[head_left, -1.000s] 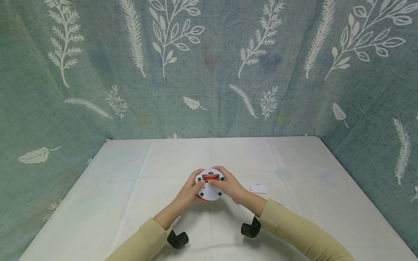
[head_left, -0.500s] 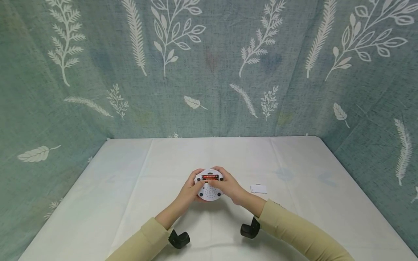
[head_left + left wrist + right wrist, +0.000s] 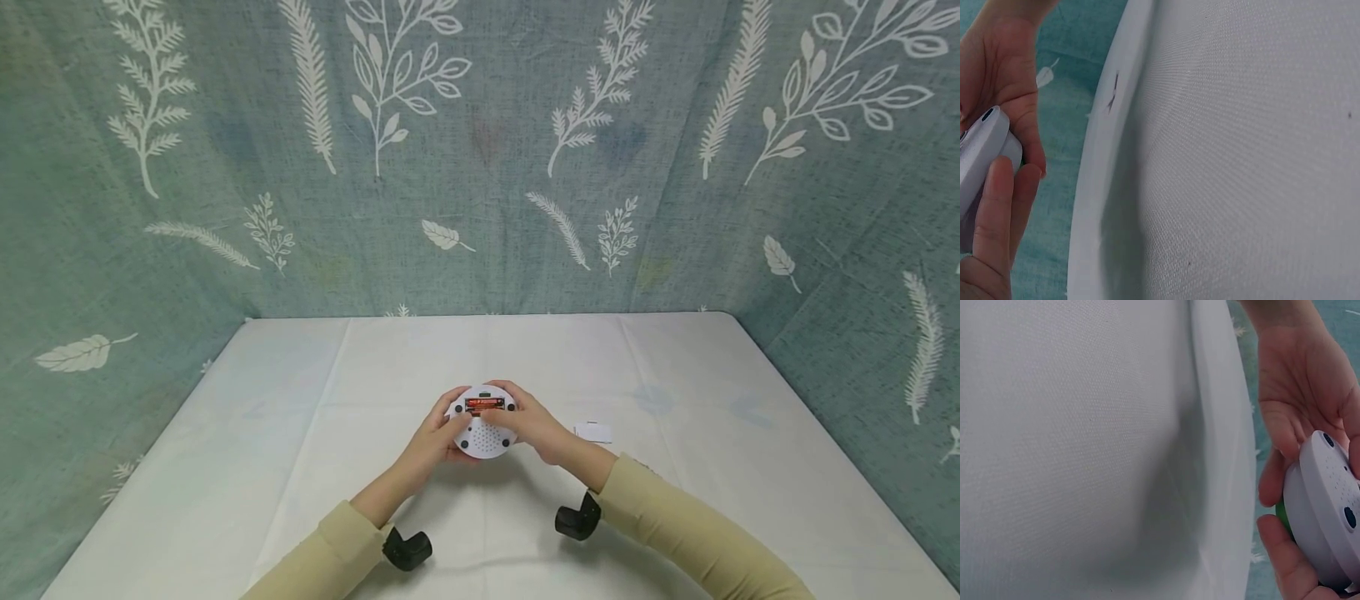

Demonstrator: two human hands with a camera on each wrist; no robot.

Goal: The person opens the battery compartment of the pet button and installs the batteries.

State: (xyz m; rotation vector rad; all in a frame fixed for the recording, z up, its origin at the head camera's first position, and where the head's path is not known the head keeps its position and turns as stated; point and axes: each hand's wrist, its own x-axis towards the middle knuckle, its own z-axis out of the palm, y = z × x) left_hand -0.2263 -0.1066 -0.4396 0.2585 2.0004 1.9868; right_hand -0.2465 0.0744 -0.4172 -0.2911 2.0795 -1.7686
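Observation:
A round white device (image 3: 487, 443) is held bottom-up above the table in the head view. Its underside has speaker holes, black feet and an uncovered battery compartment with red batteries (image 3: 484, 402) in it. My left hand (image 3: 433, 440) grips the left rim, thumb on the underside. From the right, my right hand (image 3: 534, 427) holds the other side, its thumb pressing at the compartment's lower edge, partly hiding a battery. In the right wrist view, a bit of green (image 3: 1281, 512) shows under the white body (image 3: 1316, 519). The device's front face is hidden.
A small white rectangular cover (image 3: 593, 432) lies on the white-clothed table (image 3: 360, 375), right of the hands. Black wrist-camera mounts (image 3: 407, 550) hang under both sleeves. A green leaf-patterned curtain (image 3: 480, 275) surrounds the table at the back and sides.
The device has shifted and tipped slightly in my hands, showing more of the batteries. My right thumb has moved a little on the compartment. The white cover stays where it was.

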